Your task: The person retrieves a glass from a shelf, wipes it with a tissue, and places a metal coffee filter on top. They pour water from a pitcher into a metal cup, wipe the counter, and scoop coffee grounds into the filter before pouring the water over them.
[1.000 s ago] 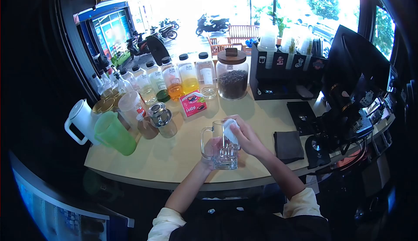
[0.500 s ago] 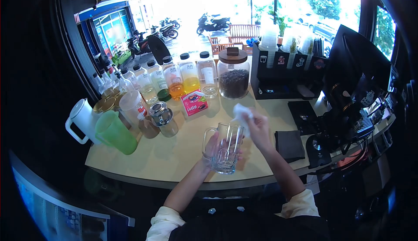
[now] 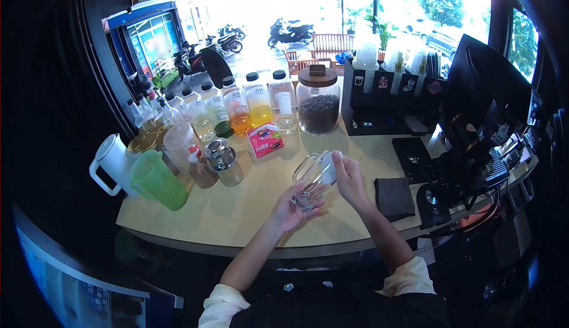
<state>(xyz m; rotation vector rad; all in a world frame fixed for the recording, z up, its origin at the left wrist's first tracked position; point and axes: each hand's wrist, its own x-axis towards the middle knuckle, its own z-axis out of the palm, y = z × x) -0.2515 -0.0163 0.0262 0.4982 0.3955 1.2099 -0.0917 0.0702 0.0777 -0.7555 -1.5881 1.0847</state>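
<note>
A clear glass mug (image 3: 312,187) is tilted over the counter, its mouth toward the upper right and its handle on the upper left side. My left hand (image 3: 291,209) is wrapped around the mug's base. At the rim, my right hand (image 3: 349,180) pinches a white tissue (image 3: 328,168), which is pressed to the mouth of the glass, fingers partly hidden behind it. Beyond the mug stands a pink jelly box (image 3: 265,140) on the counter.
Bottles with black caps (image 3: 259,99) line the back, beside a wood-lidded jar (image 3: 319,105) of dark beans. Left stand a green pitcher (image 3: 159,180), a white jug (image 3: 111,165) and a metal-topped glass (image 3: 222,161). At right lie a folded dark cloth (image 3: 395,197) and an espresso machine (image 3: 474,156).
The mug has risen slightly and tipped from upright toward the right. My right hand has brought the tissue down from above onto the mug's rim.
</note>
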